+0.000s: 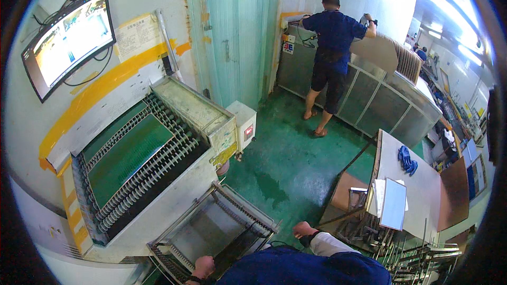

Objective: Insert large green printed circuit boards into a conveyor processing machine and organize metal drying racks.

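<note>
So a big green panel (pixel 132 154) is laid flat on the wheeled rollers (pixel 134 192) of a conveyor machine (pixel 179 108), presumably so it's carried evenly underneath without its faces being rubbed much; just below that, a metal rack (pixel 203 227) is parked by the machine's near side, probably to be kept within easy reach, and its toothed rails (pixel 243 211) look made for flat pieces to be spaced apart; the left hand (pixel 204 266) is held low over the rack's near edge, fingers curled in, though whether the edge is gripped or just hovered over can't be told; the right hand (pixel 303 229) is held out just beyond the rack's right corner, its fingers loosely bunched, nothing seen in them, but the inside of the palm is hidden, so no promises; over to the right, blue gloves (pixel 406 160) and a pale framed sheet (pixel 393 204) have been left on a surface (pixel 422 190), likely so they're handy; farther back, a steel-sided machine (pixel 364 95) is being attended to by a co-worker (pixel 332 42).
</note>
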A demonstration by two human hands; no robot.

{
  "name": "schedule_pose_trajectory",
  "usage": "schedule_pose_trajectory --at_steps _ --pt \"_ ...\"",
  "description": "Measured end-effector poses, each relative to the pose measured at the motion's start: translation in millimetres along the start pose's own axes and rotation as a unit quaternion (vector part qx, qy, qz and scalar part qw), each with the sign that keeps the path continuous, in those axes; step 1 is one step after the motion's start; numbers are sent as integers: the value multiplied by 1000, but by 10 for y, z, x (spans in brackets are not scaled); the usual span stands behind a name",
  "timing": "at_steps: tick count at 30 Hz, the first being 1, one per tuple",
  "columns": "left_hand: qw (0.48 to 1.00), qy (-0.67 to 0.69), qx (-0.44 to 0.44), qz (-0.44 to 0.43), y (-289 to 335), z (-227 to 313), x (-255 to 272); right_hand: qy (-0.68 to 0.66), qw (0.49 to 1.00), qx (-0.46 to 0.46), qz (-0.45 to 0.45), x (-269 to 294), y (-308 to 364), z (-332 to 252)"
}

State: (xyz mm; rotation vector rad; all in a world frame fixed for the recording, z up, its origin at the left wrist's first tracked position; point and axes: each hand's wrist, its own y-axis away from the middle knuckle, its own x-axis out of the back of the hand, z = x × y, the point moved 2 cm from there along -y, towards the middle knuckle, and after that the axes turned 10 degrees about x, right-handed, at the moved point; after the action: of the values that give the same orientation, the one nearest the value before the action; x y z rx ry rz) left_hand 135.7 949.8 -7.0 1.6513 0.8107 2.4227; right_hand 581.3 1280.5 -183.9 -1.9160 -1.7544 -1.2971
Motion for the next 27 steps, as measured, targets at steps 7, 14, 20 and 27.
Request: schedule_pose_trajectory --at_steps 7,14,20,27 --pt "999 28 -3 33 61 102 -143 204 978 -1 32 36 -206 288" --pt "995 80 31 55 597 432 620 -249 968 0 30 360 -391 -167" --pt "979 84 50 181 906 394 1591 -376 905 -179 89 756 -400 -615" --pt "843 364 156 364 1716 106 2905 -197 965 -107 132 814 -456 -458"
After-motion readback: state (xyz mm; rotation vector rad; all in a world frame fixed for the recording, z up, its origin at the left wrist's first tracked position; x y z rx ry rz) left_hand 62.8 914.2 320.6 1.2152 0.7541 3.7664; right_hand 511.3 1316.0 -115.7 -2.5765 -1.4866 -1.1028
